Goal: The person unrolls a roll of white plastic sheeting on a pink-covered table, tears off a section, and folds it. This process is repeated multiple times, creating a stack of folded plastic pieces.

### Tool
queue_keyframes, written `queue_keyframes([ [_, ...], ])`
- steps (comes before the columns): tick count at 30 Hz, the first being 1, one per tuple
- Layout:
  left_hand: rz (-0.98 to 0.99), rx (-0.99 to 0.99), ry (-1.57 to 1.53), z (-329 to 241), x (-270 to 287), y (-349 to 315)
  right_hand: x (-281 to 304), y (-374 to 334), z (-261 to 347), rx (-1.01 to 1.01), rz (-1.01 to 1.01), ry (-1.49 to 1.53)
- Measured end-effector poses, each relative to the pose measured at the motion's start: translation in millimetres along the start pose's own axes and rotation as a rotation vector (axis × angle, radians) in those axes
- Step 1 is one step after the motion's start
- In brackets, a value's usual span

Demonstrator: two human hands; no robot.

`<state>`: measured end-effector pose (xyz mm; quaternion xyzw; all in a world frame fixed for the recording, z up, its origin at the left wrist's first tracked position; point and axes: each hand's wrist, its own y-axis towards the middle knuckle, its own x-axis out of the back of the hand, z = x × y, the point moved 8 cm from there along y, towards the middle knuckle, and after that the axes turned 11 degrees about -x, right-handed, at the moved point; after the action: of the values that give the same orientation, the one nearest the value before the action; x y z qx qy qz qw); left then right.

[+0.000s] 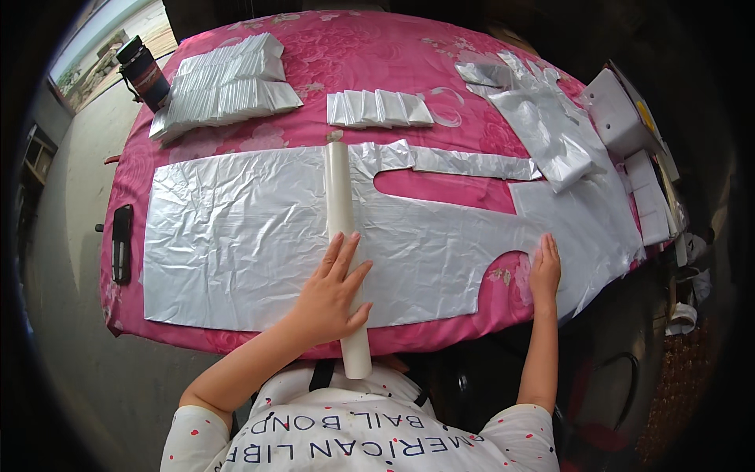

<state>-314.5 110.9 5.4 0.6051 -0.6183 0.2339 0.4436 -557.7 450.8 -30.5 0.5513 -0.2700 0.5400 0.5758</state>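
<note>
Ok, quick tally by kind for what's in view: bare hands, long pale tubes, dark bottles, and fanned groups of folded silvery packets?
Hands: 2 (left hand, right hand)
Pale tube: 1
Dark bottle: 1
Fanned packet groups: 2 (left group, middle group)
Total: 6

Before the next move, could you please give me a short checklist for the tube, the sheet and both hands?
1. Left hand on the tube: ok.
2. Right hand at the sheet: ok.
3. Tube wholly over the table: not ok, its near end overhangs the edge.
4. Sheet free of creases: not ok, wrinkled.
5. Large stack clear of the tube: ok.
6. Sheet smooth beneath the tube: cannot tell, hidden.
</note>
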Motion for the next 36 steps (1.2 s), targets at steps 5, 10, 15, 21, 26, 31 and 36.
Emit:
queue_keyframes([
  [5, -0.013, -0.013, 0.018, -1.5, 0.8, 0.8, 22.6, -3.3, 2.5, -0.107, -0.105, 0.033],
  [10, -0.012, -0.007, 0.128, -5.4, 1.6, 2.5, 66.0, -18.2, 86.5, -0.028, -0.132, 0.326],
  [15, -0.157, -0.033, -0.373, -19.2, 7.6, 5.4, 40.7, -82.5, 216.8, -0.026, 0.458, 1.000],
  [21, -0.004, 0.565, -1.341, 37.8, -7.3, -32.2, 64.9, -148.0, 329.8, 0.444, 0.610, 0.992],
  [26, -0.162, 0.875, -1.117, 149.3, 76.0, -135.8, 60.3, -163.5, 308.5, 0.418, 0.504, 0.608],
  [31, -0.032, 0.955, -0.667, 197.6, 134.0, -194.7, 24.4, -175.8, 286.4, 0.133, 0.867, 0.304],
  [36, 0.101, 0.702, 0.349, 191.1, 186.7, -184.3, 5.1, -194.3, 286.2, -0.065, 1.157, 0.426],
])
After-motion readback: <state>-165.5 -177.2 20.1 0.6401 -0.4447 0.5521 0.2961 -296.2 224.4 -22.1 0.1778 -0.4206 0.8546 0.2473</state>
